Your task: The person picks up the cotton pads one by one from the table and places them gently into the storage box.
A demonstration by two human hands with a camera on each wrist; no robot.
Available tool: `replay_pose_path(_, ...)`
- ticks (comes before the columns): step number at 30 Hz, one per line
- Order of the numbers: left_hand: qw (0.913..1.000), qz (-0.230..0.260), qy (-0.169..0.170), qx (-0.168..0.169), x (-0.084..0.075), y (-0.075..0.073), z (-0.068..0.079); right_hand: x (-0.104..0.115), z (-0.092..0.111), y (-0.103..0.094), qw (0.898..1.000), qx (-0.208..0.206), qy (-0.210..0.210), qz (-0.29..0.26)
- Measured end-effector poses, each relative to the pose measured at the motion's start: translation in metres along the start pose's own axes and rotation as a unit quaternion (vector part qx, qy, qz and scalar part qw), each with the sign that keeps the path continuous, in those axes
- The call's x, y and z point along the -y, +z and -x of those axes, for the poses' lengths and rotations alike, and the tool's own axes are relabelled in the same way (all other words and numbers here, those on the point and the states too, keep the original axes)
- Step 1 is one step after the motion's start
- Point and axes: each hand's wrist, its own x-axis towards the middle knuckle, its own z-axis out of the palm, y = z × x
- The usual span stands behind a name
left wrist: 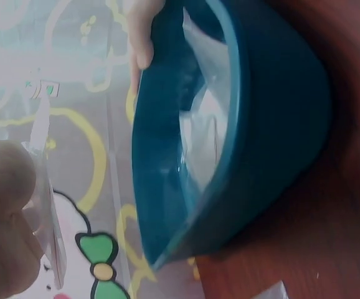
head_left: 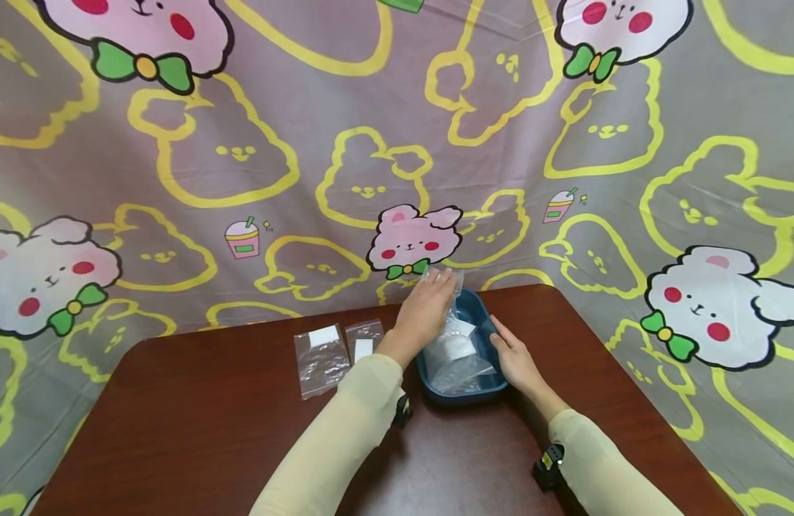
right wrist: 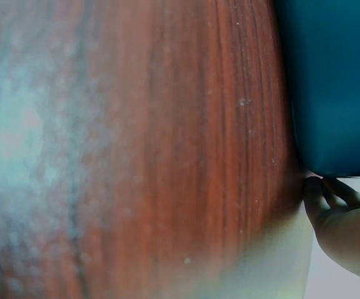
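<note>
A deep blue plastic box [head_left: 436, 387] stands on the table with clear zip bags [head_left: 458, 358] inside, some showing white pieces. Above its far left part, my left hand [head_left: 426, 308] pinches another clear plastic bag [head_left: 458, 279]. In the left wrist view this bag [left wrist: 50, 230] hangs between thumb and fingers, apart from the box [left wrist: 279, 124]. My right hand [head_left: 516, 358] grips the box's right wall, thumb at the rim. From the right wrist, the fingers of that hand [right wrist: 345, 230] lie against the outside of the box [right wrist: 336, 93].
Left of the box, two flat clear bags with white pieces lie on the brown table [head_left: 197, 408]: one larger bag [head_left: 322, 365] and another bag [head_left: 365, 333] partly behind my left forearm. A cartoon-print cloth [head_left: 294, 186] hangs behind the table and along its right side.
</note>
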Motion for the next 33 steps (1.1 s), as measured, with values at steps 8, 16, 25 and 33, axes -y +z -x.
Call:
replay_pose_path(8, 0.9998, -0.001, -0.003, 0.018, -0.019, 0.008, -0.009, 0.0, -0.004, 0.001, 1.0, -0.005, 0.001, 0.002)
replay_pose_path(16, 0.9994, -0.002, -0.011, 0.033, -0.027, 0.01, -0.012, 0.0, -0.006, 0.0, 1.0, -0.005, 0.0, 0.003)
replay_pose_path(25, 0.9985, -0.022, -0.016, 0.047, -0.026, 0.023, -0.012, -0.003, -0.007, 0.001, 1.0, -0.007, 0.001, -0.01)
replay_pose_path(33, 0.9983, -0.02, -0.02, 0.05, -0.023, 0.026, -0.011, -0.004, -0.01, 0.0, 1.0, -0.01, -0.003, -0.011)
